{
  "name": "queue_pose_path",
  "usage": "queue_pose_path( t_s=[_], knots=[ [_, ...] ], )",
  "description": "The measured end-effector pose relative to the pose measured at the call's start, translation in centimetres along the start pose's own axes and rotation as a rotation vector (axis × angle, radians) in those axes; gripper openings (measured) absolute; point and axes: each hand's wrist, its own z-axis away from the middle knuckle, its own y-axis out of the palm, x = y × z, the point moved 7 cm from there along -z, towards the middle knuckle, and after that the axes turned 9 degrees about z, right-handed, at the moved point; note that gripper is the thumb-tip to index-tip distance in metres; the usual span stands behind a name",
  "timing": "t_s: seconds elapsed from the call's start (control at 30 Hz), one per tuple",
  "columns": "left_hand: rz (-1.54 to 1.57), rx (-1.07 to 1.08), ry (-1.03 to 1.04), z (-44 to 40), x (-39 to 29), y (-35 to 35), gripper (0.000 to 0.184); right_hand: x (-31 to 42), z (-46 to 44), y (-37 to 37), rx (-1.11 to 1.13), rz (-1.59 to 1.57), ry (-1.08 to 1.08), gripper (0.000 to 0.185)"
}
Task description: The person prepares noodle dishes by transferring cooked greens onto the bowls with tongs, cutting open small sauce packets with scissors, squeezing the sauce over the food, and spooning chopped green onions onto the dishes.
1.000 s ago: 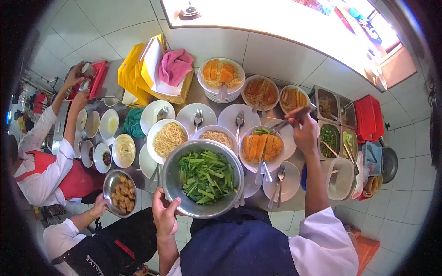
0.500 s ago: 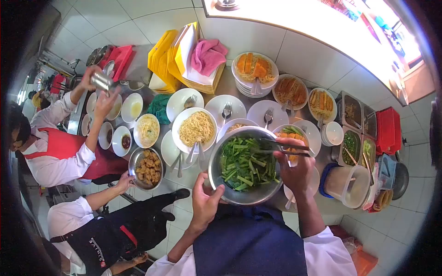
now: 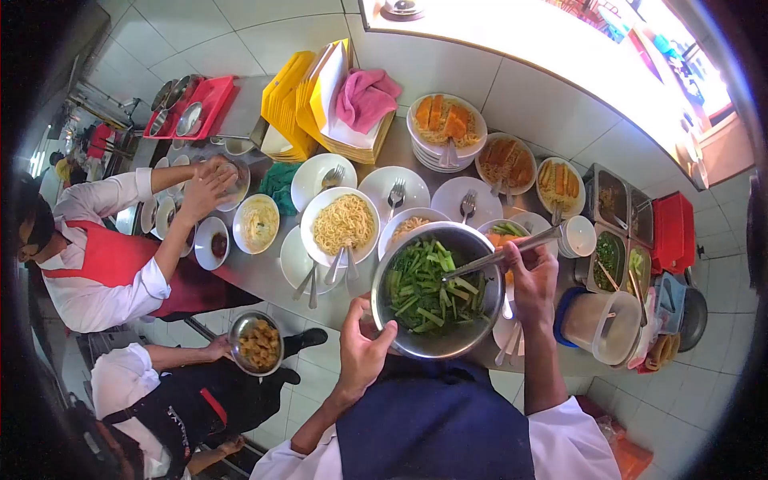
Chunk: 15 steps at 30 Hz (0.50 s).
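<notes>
My left hand (image 3: 364, 348) grips the left rim of a metal bowl (image 3: 381, 308), thumb on top. Chopped green vegetables (image 3: 424, 288) lie inside the bowl. My right hand (image 3: 532, 280) is closed around metal tongs (image 3: 504, 254), whose tips reach into the greens. Just behind the bowl, a plate with orange sliced food and greens (image 3: 506, 230) is partly hidden. A bowl of noodles (image 3: 342, 226) with cutlery stands to the left, beside the metal bowl.
Plates with forks (image 3: 394, 192), a plate stack with noodles (image 3: 448, 128), yellow menus (image 3: 288, 104) and a pink cloth (image 3: 368, 98) stand behind. Ingredient trays (image 3: 610, 256) and a plastic tub (image 3: 612, 328) are right. At left, a co-worker (image 3: 104, 256) leans over bowls; another holds a food bowl (image 3: 256, 344).
The metal bowl moved right, away from the noodle bowl. My right hand came from the right plates to the bowl, and the tongs now dip into the greens. A co-worker's food bowl moved lower.
</notes>
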Motion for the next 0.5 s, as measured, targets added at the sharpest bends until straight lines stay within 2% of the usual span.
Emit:
queue_pose_path(
  t_s=[0.13, 0.2, 0.27, 0.3, 0.4, 0.5],
  knots=[
    [0.11, 0.002, -0.038, -0.5, 0.1, 0.6, 0.03, -0.6, -0.2, -1.0, 0.033, -0.19, 0.092, 0.018],
    [0.204, -0.068, -0.02, -0.7, 0.8, 0.1, 0.031, -0.1, -0.7, -2.0, 0.002, -0.234, 0.101, 0.019],
    [0.147, -0.113, 0.062, -1.4, 0.7, -0.3, 0.03, 0.9, -1.6, -3.3, -0.063, -0.335, 0.136, 0.018],
    [0.198, -0.107, 0.04, -1.4, 1.1, -0.4, 0.03, 0.9, -2.7, -4.2, -0.02, -0.362, 0.059, 0.019],
    [0.172, -0.137, 0.023, -1.7, -0.3, 0.0, 0.029, 3.5, -6.7, -7.3, -0.018, -0.279, -0.073, 0.017],
    [0.19, -0.163, 0.067, -1.9, -0.6, 0.2, 0.029, 6.6, -12.4, -9.9, -0.09, 0.046, -0.202, 0.013]
  ],
)
